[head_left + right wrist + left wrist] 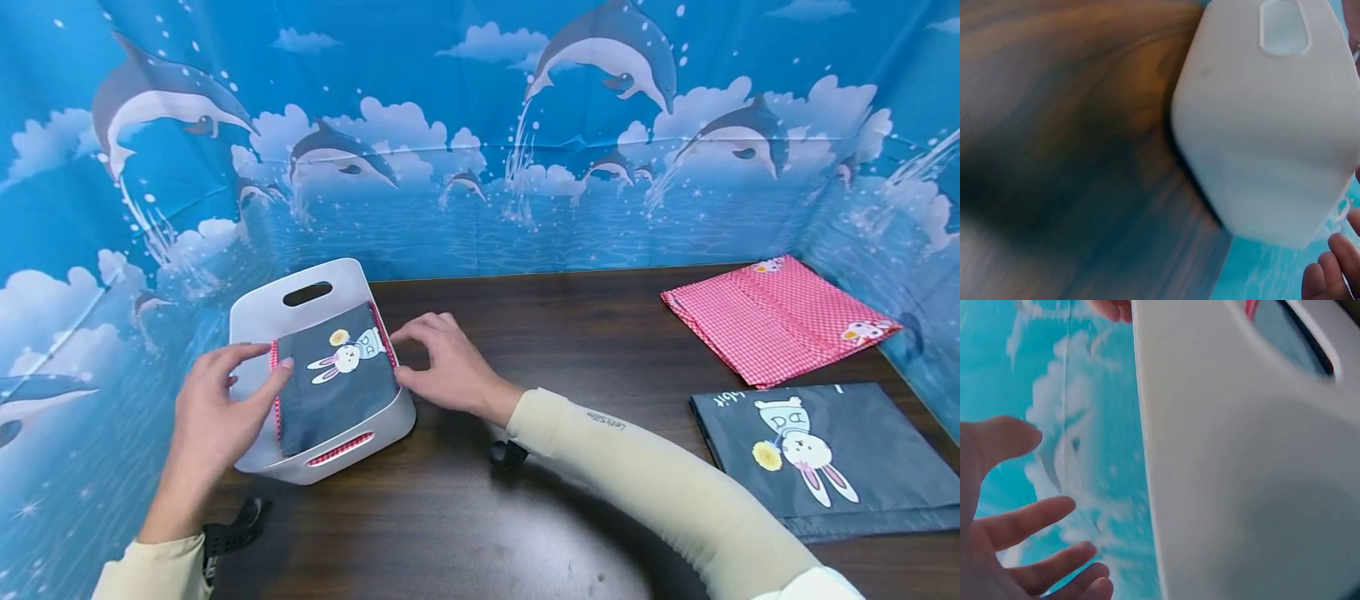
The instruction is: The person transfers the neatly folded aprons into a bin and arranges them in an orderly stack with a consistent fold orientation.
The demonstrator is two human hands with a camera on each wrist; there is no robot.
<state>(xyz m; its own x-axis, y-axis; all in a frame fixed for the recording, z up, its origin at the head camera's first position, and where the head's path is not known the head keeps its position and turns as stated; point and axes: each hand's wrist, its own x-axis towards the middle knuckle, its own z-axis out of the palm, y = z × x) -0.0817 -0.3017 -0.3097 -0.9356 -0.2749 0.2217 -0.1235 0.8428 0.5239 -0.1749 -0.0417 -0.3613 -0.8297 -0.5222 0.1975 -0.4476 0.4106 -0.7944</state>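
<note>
A white plastic basket [251,325] with handle cut-outs stands on the left of the table. Inside lies a folded dark grey cloth [337,417] printed with a bunny, red checked fabric showing along its sides and through the front slot. My left hand [225,408] is at the basket's left side, fingers spread, thumb tip by the cloth's left edge. In the left wrist view its fingers [1041,522] are relaxed beside the basket wall [1222,475]. My right hand [450,367] has thumb and fingertips at the right rim, loosely bent. The right wrist view shows the basket's outer wall [1260,137].
On the right side of the dark wooden table [465,517] lie a folded red checked cloth [780,321] and, nearer, a folded grey bunny-print cloth [862,450]. A blue dolphin-print curtain [480,192] borders the table behind and at both sides.
</note>
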